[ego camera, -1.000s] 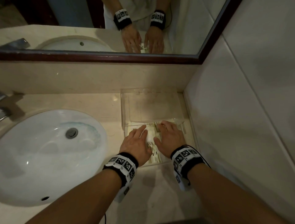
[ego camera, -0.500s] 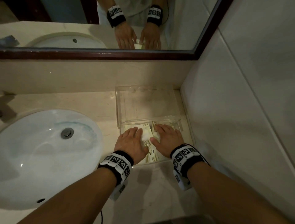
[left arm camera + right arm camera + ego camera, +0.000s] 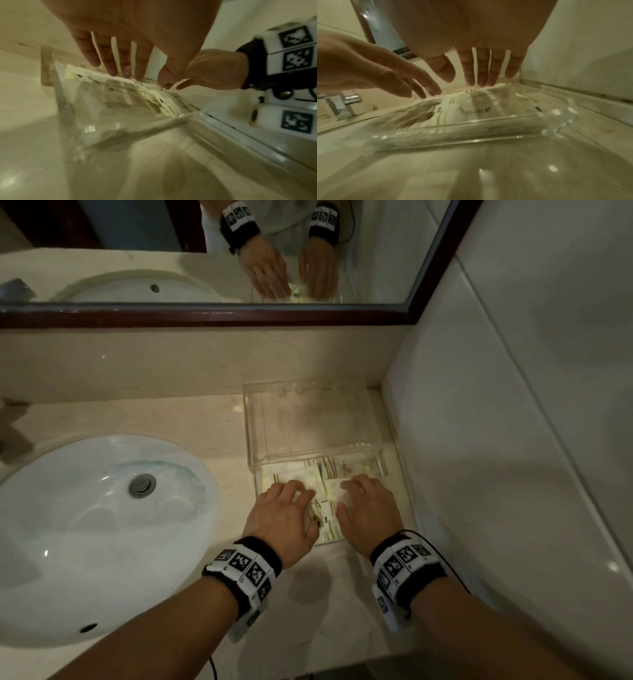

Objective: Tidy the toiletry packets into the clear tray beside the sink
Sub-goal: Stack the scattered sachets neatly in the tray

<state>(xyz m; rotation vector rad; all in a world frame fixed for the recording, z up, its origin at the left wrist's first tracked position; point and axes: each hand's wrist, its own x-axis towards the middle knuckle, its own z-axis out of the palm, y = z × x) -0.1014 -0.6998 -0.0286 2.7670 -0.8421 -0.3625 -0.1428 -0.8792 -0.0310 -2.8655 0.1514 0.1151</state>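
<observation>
Several white toiletry packets [image 3: 329, 491] with gold stripes lie in the near section of the clear tray [image 3: 255, 470], right of the sink. My left hand [image 3: 291, 508] lies palm down on the left packets. In the left wrist view its straight fingertips [image 3: 126, 73] touch the top packet [image 3: 120, 92]. My right hand [image 3: 368, 505] lies palm down on the right packets, and its straight fingers [image 3: 481, 75] reach down to the pile [image 3: 479, 106]. Neither hand grips anything. The packets under the palms are hidden.
The tray's far section [image 3: 308, 419] holds nothing. The white sink basin [image 3: 85, 535] lies to the left, with a chrome tap [image 3: 349, 102] beyond it. The tiled wall [image 3: 496, 440] stands close on the right of the tray. A mirror [image 3: 205, 251] hangs behind.
Both hands stay flat on the packets in the tray's near section, hardly shifted. The head view has drifted a little.
</observation>
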